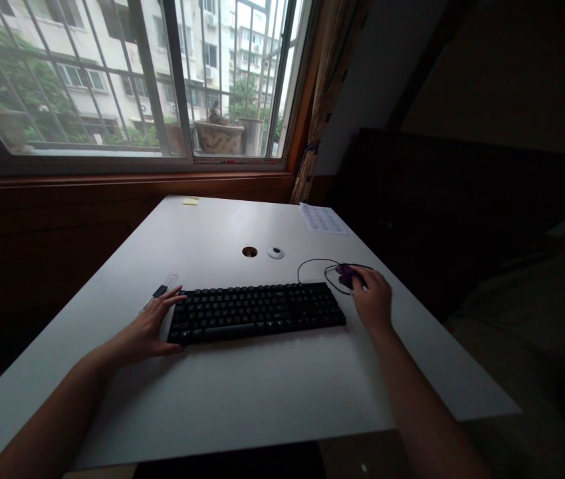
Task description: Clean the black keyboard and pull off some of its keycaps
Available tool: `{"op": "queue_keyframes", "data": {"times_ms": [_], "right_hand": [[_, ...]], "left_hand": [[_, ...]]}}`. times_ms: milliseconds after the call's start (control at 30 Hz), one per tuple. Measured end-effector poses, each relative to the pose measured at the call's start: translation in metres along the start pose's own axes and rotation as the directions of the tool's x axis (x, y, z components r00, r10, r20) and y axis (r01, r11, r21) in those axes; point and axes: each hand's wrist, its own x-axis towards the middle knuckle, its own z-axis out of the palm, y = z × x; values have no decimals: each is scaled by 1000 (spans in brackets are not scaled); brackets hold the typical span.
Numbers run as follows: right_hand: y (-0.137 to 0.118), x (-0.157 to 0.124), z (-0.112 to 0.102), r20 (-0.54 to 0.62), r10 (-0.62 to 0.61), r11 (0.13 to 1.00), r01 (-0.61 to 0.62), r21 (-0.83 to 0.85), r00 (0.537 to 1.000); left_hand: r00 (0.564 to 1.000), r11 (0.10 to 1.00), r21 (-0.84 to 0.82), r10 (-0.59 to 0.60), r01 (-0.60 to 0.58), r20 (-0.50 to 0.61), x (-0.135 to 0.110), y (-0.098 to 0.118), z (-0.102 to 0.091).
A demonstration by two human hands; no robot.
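Observation:
A black keyboard (pixel 257 309) lies across the white desk in front of me. My left hand (pixel 155 326) spans its left end, thumb along the near corner and fingers over the far corner. To the right of the keyboard, my right hand (pixel 375 296) is closed on a small dark purple object (pixel 348 274), partly hidden by my fingers, so its exact kind is unclear. A thin black cable (pixel 312 261) runs from behind the keyboard and loops around the purple object. Just beyond my left fingers sits a black binder clip (pixel 159 291) with wire handles.
The white desk (pixel 242 399) has a cable hole (pixel 249 252) with its round grey cover (pixel 276 253) beside it. Yellow sticky notes (pixel 191 201) and a printed sheet (pixel 323 218) lie at the far edge. Beyond stands a barred window (pixel 183 86) with a curtain (pixel 320 100).

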Motion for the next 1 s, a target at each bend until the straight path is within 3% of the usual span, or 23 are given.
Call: {"op": "queue_keyframes", "data": {"times_ms": [167, 367, 467, 567, 733, 867, 1000], "right_hand": [[-6, 13, 16, 49, -18, 998, 15, 56, 999], [-52, 36, 42, 120, -141, 976, 118, 183, 983], [-75, 44, 56, 244, -238, 955, 181, 233, 940], [-78, 44, 61, 362, -289, 950, 218, 226, 886], [-37, 24, 42, 318, -231, 971, 198, 130, 920], [15, -7, 19, 179, -130, 991, 136, -16, 975], [57, -36, 14, 61, -11, 995, 17, -95, 998]], "left_hand": [[1000, 1000, -4, 0, 0, -10, 1, 2, 0], [1000, 1000, -1, -6, 6, -26, 1, 5, -1], [999, 1000, 0, 11, -11, -32, 1, 5, -2], [999, 1000, -15, 19, -19, -41, 1, 5, -1], [1000, 1000, -25, -3, 3, -25, -1, 2, 1], [1000, 998, -54, -14, 13, -12, -3, 1, -1], [999, 989, -138, -54, 53, -6, -2, 6, -10]]}}
